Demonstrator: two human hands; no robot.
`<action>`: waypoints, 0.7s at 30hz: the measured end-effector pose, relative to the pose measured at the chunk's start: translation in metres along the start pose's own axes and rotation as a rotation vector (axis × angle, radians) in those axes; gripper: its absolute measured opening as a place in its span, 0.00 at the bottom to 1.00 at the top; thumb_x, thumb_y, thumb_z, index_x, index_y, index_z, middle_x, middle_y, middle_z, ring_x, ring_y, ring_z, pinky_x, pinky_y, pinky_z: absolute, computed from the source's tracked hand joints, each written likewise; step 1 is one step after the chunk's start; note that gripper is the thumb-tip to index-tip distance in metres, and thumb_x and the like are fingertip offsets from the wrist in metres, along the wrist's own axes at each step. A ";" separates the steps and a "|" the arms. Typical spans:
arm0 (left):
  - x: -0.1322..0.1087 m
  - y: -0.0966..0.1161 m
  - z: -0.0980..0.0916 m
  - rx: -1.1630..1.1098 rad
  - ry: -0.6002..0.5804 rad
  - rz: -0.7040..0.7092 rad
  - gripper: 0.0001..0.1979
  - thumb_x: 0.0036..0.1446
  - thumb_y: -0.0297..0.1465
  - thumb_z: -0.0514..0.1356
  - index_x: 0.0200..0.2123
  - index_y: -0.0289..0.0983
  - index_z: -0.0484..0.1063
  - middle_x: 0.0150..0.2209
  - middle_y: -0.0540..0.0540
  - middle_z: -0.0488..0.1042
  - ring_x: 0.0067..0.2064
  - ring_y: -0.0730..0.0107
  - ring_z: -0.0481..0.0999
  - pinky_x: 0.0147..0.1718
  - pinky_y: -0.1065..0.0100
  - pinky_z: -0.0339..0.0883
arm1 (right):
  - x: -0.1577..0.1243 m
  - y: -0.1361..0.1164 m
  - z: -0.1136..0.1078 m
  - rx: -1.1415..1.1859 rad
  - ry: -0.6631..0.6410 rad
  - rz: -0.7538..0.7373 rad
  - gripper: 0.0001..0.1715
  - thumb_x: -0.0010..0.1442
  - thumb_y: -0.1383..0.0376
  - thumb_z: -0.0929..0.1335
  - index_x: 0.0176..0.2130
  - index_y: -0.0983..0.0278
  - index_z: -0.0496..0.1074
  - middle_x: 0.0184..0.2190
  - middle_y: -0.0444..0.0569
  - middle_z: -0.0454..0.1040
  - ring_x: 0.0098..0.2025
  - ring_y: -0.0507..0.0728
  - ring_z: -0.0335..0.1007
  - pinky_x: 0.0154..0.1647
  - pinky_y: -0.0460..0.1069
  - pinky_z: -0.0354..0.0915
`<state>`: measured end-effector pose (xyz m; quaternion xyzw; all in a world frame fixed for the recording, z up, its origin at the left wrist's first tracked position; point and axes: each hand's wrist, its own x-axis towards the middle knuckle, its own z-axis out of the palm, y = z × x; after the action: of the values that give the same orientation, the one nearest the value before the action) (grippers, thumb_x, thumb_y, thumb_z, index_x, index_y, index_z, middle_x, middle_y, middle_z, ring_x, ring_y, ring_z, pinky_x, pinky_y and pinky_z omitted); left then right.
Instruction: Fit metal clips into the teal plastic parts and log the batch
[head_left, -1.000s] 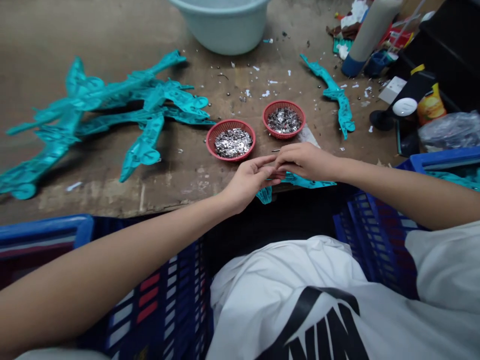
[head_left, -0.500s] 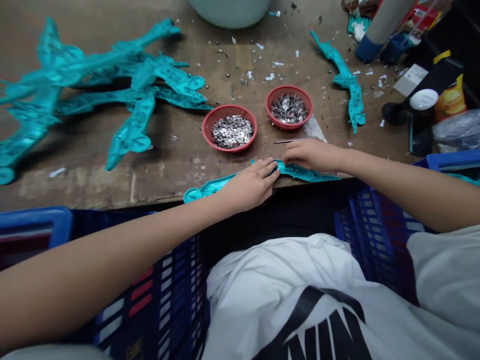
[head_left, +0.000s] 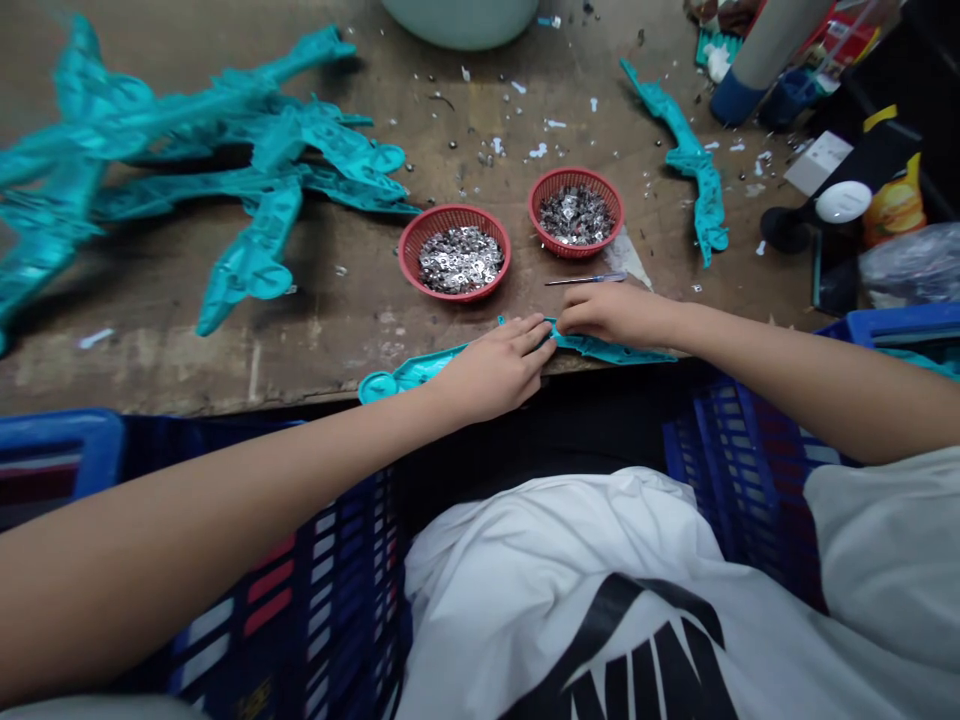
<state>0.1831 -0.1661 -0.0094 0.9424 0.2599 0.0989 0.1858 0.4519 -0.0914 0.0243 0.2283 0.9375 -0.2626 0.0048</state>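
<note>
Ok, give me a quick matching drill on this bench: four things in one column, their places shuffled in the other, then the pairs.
Things
1. thin metal tool
2. teal part at the near table edge
3. pale basin
4. lone teal strip

Places
A. under the left hand and right hand
B. far side of the table, cut off by the picture's top
C. right of the red basket of darker pieces
D. just beyond the right hand

Pairs: 1-D, 2-A, 3-B, 4-C

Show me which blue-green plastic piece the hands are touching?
The teal piece lying along the table's near edge, under both the left hand and the right hand. The heap at the left and the single piece far right lie untouched.
</note>
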 end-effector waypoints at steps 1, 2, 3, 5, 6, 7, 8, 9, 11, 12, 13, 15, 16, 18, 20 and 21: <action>0.000 0.000 0.000 0.020 0.008 0.011 0.26 0.73 0.27 0.56 0.70 0.27 0.72 0.72 0.26 0.72 0.76 0.40 0.69 0.73 0.40 0.69 | 0.000 0.001 -0.001 0.000 0.011 0.014 0.18 0.77 0.63 0.65 0.51 0.64 0.84 0.47 0.56 0.81 0.43 0.59 0.75 0.44 0.51 0.67; 0.000 0.000 -0.001 0.036 0.015 0.020 0.25 0.73 0.27 0.57 0.69 0.27 0.73 0.71 0.26 0.73 0.75 0.41 0.70 0.73 0.42 0.70 | -0.001 0.002 -0.002 -0.006 0.038 0.047 0.19 0.77 0.63 0.65 0.54 0.63 0.84 0.48 0.56 0.82 0.45 0.59 0.76 0.46 0.52 0.68; 0.001 0.000 -0.003 0.048 0.022 0.027 0.24 0.73 0.28 0.57 0.68 0.27 0.74 0.70 0.26 0.74 0.74 0.41 0.71 0.72 0.43 0.71 | -0.001 0.004 -0.004 -0.026 0.075 0.102 0.20 0.77 0.63 0.65 0.57 0.63 0.83 0.49 0.57 0.82 0.46 0.60 0.77 0.48 0.52 0.69; 0.001 -0.001 -0.007 0.076 0.031 0.032 0.21 0.73 0.28 0.57 0.64 0.27 0.77 0.66 0.26 0.77 0.71 0.41 0.75 0.69 0.45 0.74 | -0.003 0.010 -0.007 -0.112 0.130 0.266 0.23 0.75 0.66 0.64 0.60 0.65 0.82 0.52 0.59 0.83 0.50 0.63 0.77 0.52 0.55 0.70; 0.002 -0.002 -0.010 0.092 0.033 0.033 0.20 0.74 0.28 0.56 0.62 0.27 0.78 0.64 0.27 0.78 0.69 0.42 0.76 0.68 0.45 0.75 | -0.004 0.013 -0.008 -0.171 0.124 0.354 0.24 0.73 0.68 0.64 0.60 0.66 0.83 0.52 0.60 0.83 0.51 0.65 0.77 0.53 0.56 0.70; 0.002 -0.002 -0.012 0.111 0.034 0.034 0.18 0.75 0.29 0.56 0.59 0.28 0.79 0.62 0.28 0.79 0.68 0.42 0.77 0.66 0.46 0.76 | -0.005 0.015 -0.009 -0.230 0.094 0.436 0.24 0.72 0.70 0.63 0.58 0.68 0.83 0.53 0.62 0.83 0.52 0.66 0.77 0.52 0.57 0.70; 0.003 -0.003 -0.014 0.130 0.031 0.031 0.17 0.76 0.30 0.55 0.57 0.30 0.80 0.61 0.29 0.80 0.66 0.43 0.78 0.65 0.47 0.77 | -0.006 0.016 -0.010 -0.279 0.049 0.505 0.24 0.71 0.71 0.63 0.56 0.69 0.84 0.53 0.64 0.83 0.51 0.67 0.77 0.51 0.58 0.70; 0.003 -0.005 -0.015 0.147 0.024 0.026 0.16 0.77 0.31 0.54 0.54 0.31 0.81 0.59 0.31 0.80 0.64 0.45 0.79 0.64 0.48 0.77 | -0.006 0.017 -0.012 -0.315 0.003 0.555 0.24 0.70 0.71 0.63 0.54 0.71 0.85 0.53 0.66 0.83 0.51 0.68 0.78 0.50 0.58 0.70; 0.003 -0.007 -0.016 0.168 0.007 0.001 0.15 0.78 0.32 0.54 0.49 0.34 0.80 0.55 0.34 0.81 0.59 0.47 0.81 0.59 0.50 0.79 | -0.006 0.011 -0.017 -0.335 -0.034 0.604 0.23 0.68 0.72 0.64 0.52 0.71 0.86 0.52 0.66 0.84 0.49 0.68 0.78 0.47 0.57 0.69; 0.003 -0.008 -0.016 0.170 0.009 -0.028 0.13 0.77 0.32 0.55 0.49 0.35 0.80 0.54 0.34 0.80 0.57 0.47 0.82 0.57 0.51 0.80 | -0.006 0.005 -0.021 -0.315 -0.024 0.599 0.22 0.66 0.71 0.66 0.52 0.70 0.86 0.51 0.65 0.84 0.48 0.67 0.78 0.47 0.56 0.68; 0.002 -0.009 -0.015 0.162 0.025 -0.066 0.10 0.76 0.31 0.57 0.49 0.35 0.78 0.55 0.34 0.80 0.55 0.48 0.82 0.55 0.52 0.80 | -0.005 -0.003 -0.025 -0.275 -0.004 0.577 0.20 0.65 0.71 0.68 0.51 0.69 0.86 0.49 0.62 0.85 0.47 0.66 0.78 0.46 0.55 0.67; 0.001 -0.009 -0.012 0.117 0.090 -0.147 0.11 0.72 0.30 0.62 0.54 0.33 0.75 0.58 0.32 0.77 0.55 0.47 0.82 0.53 0.53 0.81 | -0.005 -0.021 -0.032 -0.166 0.033 0.517 0.18 0.62 0.70 0.71 0.50 0.66 0.87 0.45 0.56 0.87 0.43 0.62 0.79 0.45 0.53 0.66; 0.001 -0.009 -0.010 0.086 0.126 -0.176 0.15 0.70 0.29 0.64 0.57 0.32 0.73 0.61 0.30 0.75 0.57 0.47 0.82 0.54 0.53 0.81 | -0.005 -0.029 -0.035 -0.117 0.033 0.490 0.18 0.62 0.69 0.72 0.49 0.65 0.87 0.43 0.54 0.87 0.42 0.61 0.78 0.44 0.51 0.65; 0.000 -0.008 -0.007 0.039 0.175 -0.184 0.21 0.69 0.28 0.65 0.62 0.31 0.70 0.64 0.29 0.73 0.61 0.45 0.80 0.58 0.51 0.80 | -0.005 -0.043 -0.035 -0.076 -0.012 0.459 0.16 0.61 0.69 0.72 0.47 0.65 0.88 0.40 0.53 0.87 0.39 0.59 0.78 0.42 0.51 0.65; 0.000 -0.007 -0.006 0.029 0.189 -0.168 0.23 0.70 0.28 0.63 0.65 0.30 0.70 0.65 0.28 0.73 0.63 0.44 0.79 0.62 0.48 0.78 | -0.004 -0.050 -0.031 -0.095 -0.066 0.445 0.16 0.61 0.70 0.72 0.46 0.66 0.88 0.40 0.55 0.87 0.40 0.61 0.78 0.42 0.51 0.65; 0.000 -0.007 -0.005 0.034 0.186 -0.164 0.23 0.70 0.27 0.61 0.66 0.29 0.70 0.65 0.27 0.74 0.63 0.44 0.79 0.63 0.48 0.78 | -0.004 -0.051 -0.028 -0.106 -0.084 0.435 0.16 0.61 0.70 0.72 0.46 0.66 0.88 0.40 0.56 0.87 0.40 0.61 0.79 0.43 0.52 0.65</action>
<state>0.1787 -0.1585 -0.0074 0.9077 0.3540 0.1657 0.1525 0.4368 -0.1179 0.0743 0.4133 0.8776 -0.2152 0.1124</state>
